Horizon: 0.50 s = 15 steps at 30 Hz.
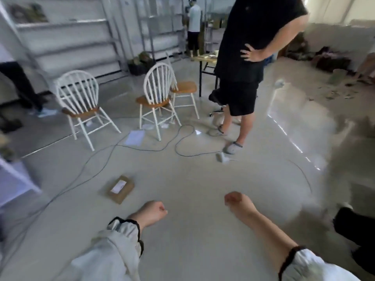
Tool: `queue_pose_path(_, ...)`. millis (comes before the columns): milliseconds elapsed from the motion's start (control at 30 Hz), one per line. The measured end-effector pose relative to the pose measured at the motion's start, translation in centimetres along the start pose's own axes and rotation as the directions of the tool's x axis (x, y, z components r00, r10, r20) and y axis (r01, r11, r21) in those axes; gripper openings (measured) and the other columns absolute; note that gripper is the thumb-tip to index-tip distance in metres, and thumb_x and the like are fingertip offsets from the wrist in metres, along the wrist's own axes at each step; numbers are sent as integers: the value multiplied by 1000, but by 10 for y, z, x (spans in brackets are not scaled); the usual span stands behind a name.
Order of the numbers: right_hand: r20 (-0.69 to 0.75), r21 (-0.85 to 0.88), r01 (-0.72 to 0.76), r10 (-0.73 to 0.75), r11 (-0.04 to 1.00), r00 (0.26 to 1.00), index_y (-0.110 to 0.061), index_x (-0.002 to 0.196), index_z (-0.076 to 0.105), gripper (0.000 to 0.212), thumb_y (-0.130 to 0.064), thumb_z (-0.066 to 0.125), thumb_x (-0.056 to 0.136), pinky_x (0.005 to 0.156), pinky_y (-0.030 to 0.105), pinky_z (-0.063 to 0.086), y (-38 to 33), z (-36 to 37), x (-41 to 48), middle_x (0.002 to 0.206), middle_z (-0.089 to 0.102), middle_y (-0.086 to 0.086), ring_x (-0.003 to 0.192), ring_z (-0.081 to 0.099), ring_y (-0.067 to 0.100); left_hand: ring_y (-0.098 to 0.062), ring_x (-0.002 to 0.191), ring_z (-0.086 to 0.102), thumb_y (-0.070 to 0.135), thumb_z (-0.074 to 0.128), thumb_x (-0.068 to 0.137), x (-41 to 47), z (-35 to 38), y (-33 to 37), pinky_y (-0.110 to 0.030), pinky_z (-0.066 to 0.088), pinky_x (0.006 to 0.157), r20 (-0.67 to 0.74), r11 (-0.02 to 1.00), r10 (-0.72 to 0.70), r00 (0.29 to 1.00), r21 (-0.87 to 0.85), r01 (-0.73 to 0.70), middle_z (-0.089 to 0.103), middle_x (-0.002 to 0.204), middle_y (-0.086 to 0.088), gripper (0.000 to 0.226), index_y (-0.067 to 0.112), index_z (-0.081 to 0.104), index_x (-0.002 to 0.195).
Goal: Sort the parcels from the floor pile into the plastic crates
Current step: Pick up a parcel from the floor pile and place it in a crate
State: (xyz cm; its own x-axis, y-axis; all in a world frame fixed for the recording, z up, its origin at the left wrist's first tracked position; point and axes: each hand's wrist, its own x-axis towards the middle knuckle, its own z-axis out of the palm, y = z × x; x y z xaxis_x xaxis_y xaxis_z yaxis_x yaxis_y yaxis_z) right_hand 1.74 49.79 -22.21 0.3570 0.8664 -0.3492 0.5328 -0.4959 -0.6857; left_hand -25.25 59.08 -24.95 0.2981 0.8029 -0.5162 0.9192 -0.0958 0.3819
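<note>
Left grip (151, 211) clenched, fingers curled under, holds nothing, above floor (192, 240). Right grip (236, 200) fisted too, empty, knuckles motion-blurred. Parcel (121, 189): brown box, white label, flat on floor just ahead-left of left grip, not touching it. Pale object (12, 179) at left edge cut off, cannot tell what. Right side of frame smeared. Bare floor between grips and cables (178, 142). White chairs (156, 94) and standing person (241, 78) well beyond.
</note>
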Motion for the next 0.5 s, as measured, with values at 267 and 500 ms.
queue_pose_path(267, 339, -117, 153, -105, 981, 935, -17, 70, 49, 17, -12, 48, 86, 57, 25, 30, -121, 123, 126, 69, 45, 6, 64, 39, 17, -24, 117, 55, 26, 48, 97, 14, -53, -162, -25, 41, 92, -88, 886, -421, 903, -252, 388, 61, 124, -8, 31, 8, 62, 118)
queue_pose_path(500, 547, -249, 345, -163, 905, 821, -14, 72, 58, 16, -16, 52, 87, 63, 25, 39, -221, 198, 238, 71, 56, 7, 69, 53, 20, -33, 108, 60, 22, 59, 92, 57, -90, -225, -32, 48, 87, -78, 639, -675, 734, -560, 528, 65, 116, -17, 25, 6, 67, 109)
